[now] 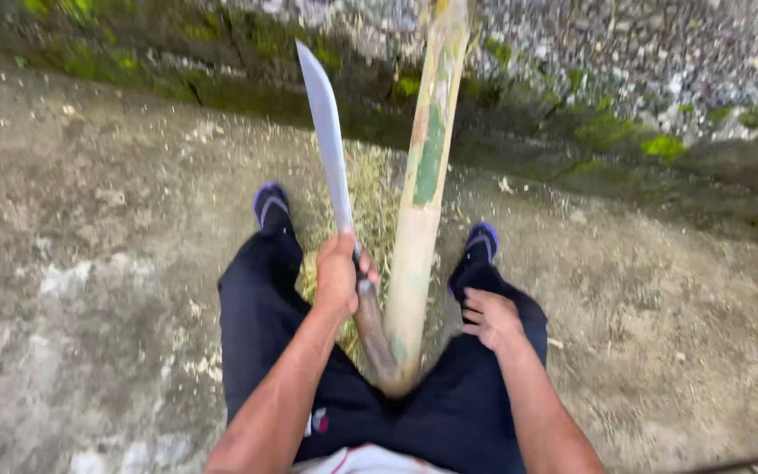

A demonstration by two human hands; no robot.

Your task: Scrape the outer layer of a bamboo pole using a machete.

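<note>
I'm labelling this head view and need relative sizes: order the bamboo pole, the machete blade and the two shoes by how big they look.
1. bamboo pole, longest and thickest.
2. machete blade.
3. left shoe and right shoe: look about alike, not ranked.

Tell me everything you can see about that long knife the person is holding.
The knife is a long machete-like blade of pale grey metal, slightly curved, widening toward a pointed tip that aims up and away toward the mossy stone wall. Its dark, worn-looking handle runs down beside the bamboo pole. The left hand grips it where blade meets handle. The right hand does not touch it.
</note>
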